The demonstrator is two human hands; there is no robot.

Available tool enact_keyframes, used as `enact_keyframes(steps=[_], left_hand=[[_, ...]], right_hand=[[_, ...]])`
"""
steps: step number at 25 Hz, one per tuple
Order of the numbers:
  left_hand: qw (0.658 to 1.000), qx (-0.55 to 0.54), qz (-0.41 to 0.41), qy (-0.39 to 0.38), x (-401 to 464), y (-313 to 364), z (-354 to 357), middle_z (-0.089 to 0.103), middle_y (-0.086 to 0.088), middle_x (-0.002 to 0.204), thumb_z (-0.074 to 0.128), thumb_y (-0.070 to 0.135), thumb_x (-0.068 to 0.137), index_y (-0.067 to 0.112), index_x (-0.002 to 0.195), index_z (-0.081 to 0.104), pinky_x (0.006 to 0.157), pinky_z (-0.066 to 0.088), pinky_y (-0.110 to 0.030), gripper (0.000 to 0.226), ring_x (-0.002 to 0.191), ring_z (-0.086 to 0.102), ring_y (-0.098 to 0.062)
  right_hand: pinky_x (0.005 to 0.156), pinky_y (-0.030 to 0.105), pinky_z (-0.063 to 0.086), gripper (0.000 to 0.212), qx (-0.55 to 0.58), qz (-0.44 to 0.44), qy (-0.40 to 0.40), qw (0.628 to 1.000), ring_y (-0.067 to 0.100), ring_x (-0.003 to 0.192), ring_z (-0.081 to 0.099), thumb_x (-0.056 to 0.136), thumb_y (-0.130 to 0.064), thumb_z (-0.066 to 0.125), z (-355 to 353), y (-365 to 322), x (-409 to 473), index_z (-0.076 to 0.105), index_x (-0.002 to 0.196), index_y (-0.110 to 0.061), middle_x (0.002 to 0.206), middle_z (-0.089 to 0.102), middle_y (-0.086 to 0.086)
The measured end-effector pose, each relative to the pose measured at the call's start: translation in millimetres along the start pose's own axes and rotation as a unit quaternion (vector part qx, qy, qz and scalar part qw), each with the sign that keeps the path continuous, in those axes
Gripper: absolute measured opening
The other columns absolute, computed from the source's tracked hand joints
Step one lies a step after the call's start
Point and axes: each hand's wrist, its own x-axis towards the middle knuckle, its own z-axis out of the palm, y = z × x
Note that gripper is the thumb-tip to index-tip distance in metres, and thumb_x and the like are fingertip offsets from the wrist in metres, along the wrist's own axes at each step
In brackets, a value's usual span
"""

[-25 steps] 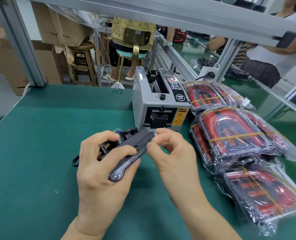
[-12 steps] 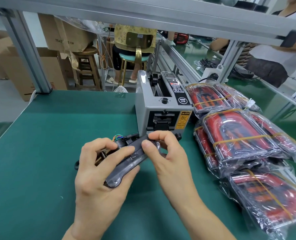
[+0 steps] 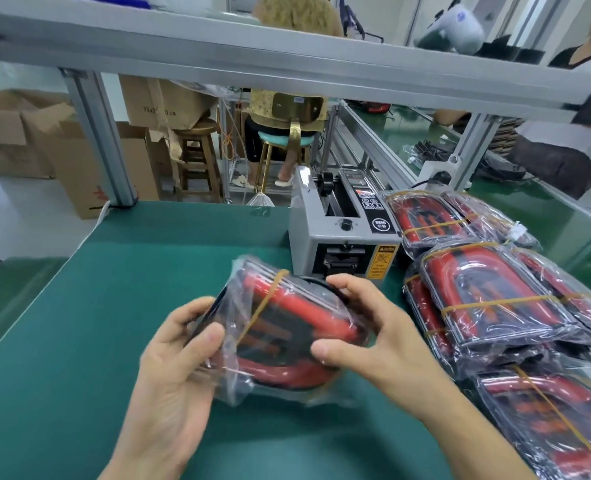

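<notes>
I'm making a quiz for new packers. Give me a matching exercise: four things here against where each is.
Things: 1 bagged bundle; 2 grey tape dispenser; 3 wooden stool; 4 stack of bagged bundles.
Places: A floor beyond the table; B table's right side; C held by left hand and right hand; D on the table behind the hands.
Pairs: 1-C, 2-D, 3-A, 4-B.

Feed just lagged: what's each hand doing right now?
Left hand: holds the bagged red bundle by its left side.
Right hand: holds the same bundle by its right side.
</notes>
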Motion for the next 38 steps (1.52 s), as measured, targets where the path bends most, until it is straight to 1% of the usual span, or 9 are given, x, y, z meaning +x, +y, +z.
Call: enact_keyframes(steps=[4, 6, 12, 20, 24, 26, 29, 34, 38], left_hand=[[0.966, 0.227, 0.006, -0.125, -1.4, 16.2, -14.0, 0.071, -0.007, 0.108, 0.069, 0.028, 0.074, 0.017, 0.097, 0.076, 0.09, 0.047, -0.029, 0.027, 0.105, 0.061, -0.016], [0.957, 0.28, 0.015, -0.08, -0.2, 19.3, -10.7, 0.073, 0.0, 0.096, 0.076, 0.04, 0.074, 0.024, 0.089, 0.076, 0.084, 0.047, -0.019, 0.022, 0.091, 0.064, -0.008], [0.862, 0.456, 0.216, 0.043, -8.3, 18.5, 2.6, 0.069, 0.015, 0.073, 0.079, 0.008, 0.073, 0.024, 0.074, 0.072, 0.067, 0.045, -0.006, 0.018, 0.069, 0.064, -0.005], [0.804, 0.465, 0.334, -0.159, -34.3, -2.2, 5.9, 0.061, 0.014, 0.081, 0.07, 0.016, 0.077, 0.018, 0.077, 0.068, 0.071, 0.045, -0.009, 0.003, 0.072, 0.055, 0.008], [0.861, 0.428, 0.274, 0.023, -29.8, 1.7, 1.9, 0.059, 0.013, 0.089, 0.073, 0.043, 0.067, 0.029, 0.099, 0.063, 0.069, 0.045, -0.014, 0.036, 0.076, 0.058, -0.009], [0.823, 0.5, 0.265, 0.051, -19.2, 3.9, 7.3, 0.059, 0.012, 0.096, 0.076, 0.046, 0.066, 0.024, 0.106, 0.065, 0.07, 0.045, -0.018, 0.047, 0.079, 0.055, -0.007], [0.755, 0.557, 0.344, 0.035, -10.2, 0.5, 13.5, 0.062, 0.0, 0.087, 0.071, 0.017, 0.082, 0.005, 0.089, 0.074, 0.064, 0.047, -0.029, 0.014, 0.071, 0.056, -0.012], [0.757, 0.583, 0.294, 0.007, -9.9, 13.7, 11.5, 0.057, 0.007, 0.097, 0.066, 0.044, 0.084, 0.014, 0.094, 0.063, 0.059, 0.049, -0.029, 0.031, 0.076, 0.054, -0.011], [0.706, 0.624, 0.333, -0.011, -7.5, 11.5, 7.9, 0.064, 0.0, 0.083, 0.063, 0.013, 0.084, 0.006, 0.092, 0.074, 0.06, 0.043, -0.025, 0.015, 0.063, 0.056, -0.016]], right_hand=[[0.099, 0.025, 0.041, 0.059, -0.177, -0.037, 0.008, 0.984, 0.0, 0.112, 0.052, 0.067, -0.035, 0.078, -3.4, 0.5, -5.2, 0.048, 0.117, -0.048, 0.115, 0.053, -0.027], [0.103, 0.029, 0.036, 0.059, -0.228, -0.049, -0.005, 0.972, -0.004, 0.115, 0.046, 0.068, -0.039, 0.076, 1.5, 1.0, -7.2, 0.044, 0.116, -0.052, 0.118, 0.048, -0.031], [0.102, 0.026, 0.035, 0.064, -0.256, -0.048, 0.006, 0.965, -0.005, 0.116, 0.044, 0.07, -0.038, 0.08, 7.6, 4.6, -6.7, 0.041, 0.117, -0.056, 0.119, 0.046, -0.035], [0.1, 0.037, 0.042, 0.057, -0.216, -0.035, 0.022, 0.976, 0.003, 0.114, 0.051, 0.066, -0.038, 0.076, 9.0, 9.4, -7.4, 0.046, 0.111, -0.056, 0.116, 0.051, -0.029], [0.1, 0.037, 0.043, 0.059, -0.211, -0.037, 0.03, 0.976, 0.004, 0.113, 0.052, 0.066, -0.034, 0.081, 8.5, 12.5, -6.1, 0.048, 0.112, -0.053, 0.117, 0.052, -0.028], [0.1, 0.038, 0.043, 0.06, -0.212, -0.04, 0.032, 0.976, 0.008, 0.114, 0.052, 0.068, -0.033, 0.081, 9.4, 15.3, -7.4, 0.047, 0.114, -0.053, 0.116, 0.052, -0.027], [0.101, 0.036, 0.042, 0.058, -0.213, -0.042, 0.037, 0.976, 0.007, 0.115, 0.051, 0.066, -0.04, 0.075, 11.9, 13.4, -8.9, 0.046, 0.114, -0.055, 0.116, 0.051, -0.028], [0.1, 0.037, 0.042, 0.058, -0.221, -0.052, 0.045, 0.973, 0.005, 0.114, 0.05, 0.069, -0.039, 0.076, 12.4, 15.0, -6.9, 0.044, 0.116, -0.053, 0.115, 0.05, -0.03], [0.1, 0.036, 0.041, 0.063, -0.229, -0.047, 0.037, 0.972, 0.006, 0.115, 0.049, 0.072, -0.03, 0.082, 10.9, 16.0, -6.1, 0.043, 0.115, -0.055, 0.115, 0.049, -0.03]])
